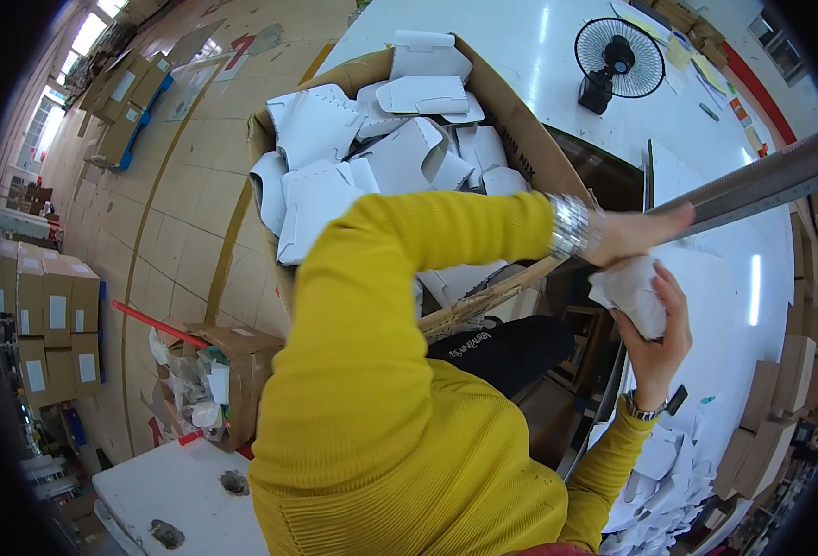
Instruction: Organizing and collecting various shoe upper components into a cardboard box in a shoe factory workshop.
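Right of centre, I see one crumpled, faceted white piece (631, 295), paper-like, gripped in the right hand (661, 341). The left hand (624, 235), above a crinkled silver cuff (568, 225), is blurred beside it; I cannot tell whether it grips. Upper centre: one corrugated carton (511, 116) holding at least eight smooth, folded white sheets (318, 204). Upper right: one round, wire-caged fan (619, 57).

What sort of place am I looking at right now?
Probably a packing workshop: a large carton holds folded white card pieces, stacked brown boxes stand on the left, and there's a long white worktable.
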Motion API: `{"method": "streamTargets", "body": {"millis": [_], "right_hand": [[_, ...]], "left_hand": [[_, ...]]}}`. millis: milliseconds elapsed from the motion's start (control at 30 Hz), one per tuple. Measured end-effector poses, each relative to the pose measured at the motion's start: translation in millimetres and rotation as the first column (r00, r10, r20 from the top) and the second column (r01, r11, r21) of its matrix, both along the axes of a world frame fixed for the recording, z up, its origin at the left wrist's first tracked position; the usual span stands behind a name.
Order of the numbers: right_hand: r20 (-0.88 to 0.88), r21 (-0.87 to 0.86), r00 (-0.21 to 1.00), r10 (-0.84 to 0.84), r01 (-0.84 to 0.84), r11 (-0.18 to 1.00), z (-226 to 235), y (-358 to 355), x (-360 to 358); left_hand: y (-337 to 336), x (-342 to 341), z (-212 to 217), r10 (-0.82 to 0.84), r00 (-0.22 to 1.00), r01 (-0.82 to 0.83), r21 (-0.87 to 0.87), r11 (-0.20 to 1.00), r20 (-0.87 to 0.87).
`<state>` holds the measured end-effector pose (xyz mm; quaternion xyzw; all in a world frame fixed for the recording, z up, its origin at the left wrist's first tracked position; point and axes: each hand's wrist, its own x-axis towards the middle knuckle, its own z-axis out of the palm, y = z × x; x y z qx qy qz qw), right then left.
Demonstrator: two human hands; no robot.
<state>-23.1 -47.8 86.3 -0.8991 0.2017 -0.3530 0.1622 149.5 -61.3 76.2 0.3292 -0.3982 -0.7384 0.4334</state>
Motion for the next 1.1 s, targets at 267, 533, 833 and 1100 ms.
{"method": "streamTargets", "body": {"millis": [267,533,833,1100], "right_hand": [[0.226,0.301,0.879,-0.419,0.346,0.888,-21,-5,-20],[0.312,0.535,0.899,-0.306,0.1,0.839,-23,-1,25],[0.294,0.626,0.913,-0.283,0.04,0.779,-18,9,37],[0.605,0.761,0.721,-0.338,-0.4,0.511,19,20,47]], "left_hand": [[124,220,-32,0.047,-0.262,-0.007,-0.05,0.999,0.964],[144,223,-89,-0.067,-0.358,-0.208,-0.01,0.978,0.931],[150,225,-60,0.524,-0.169,-0.166,-0.548,0.82,0.835],[74,125,10,0.727,0.152,0.159,-0.743,0.65,0.669]]}}
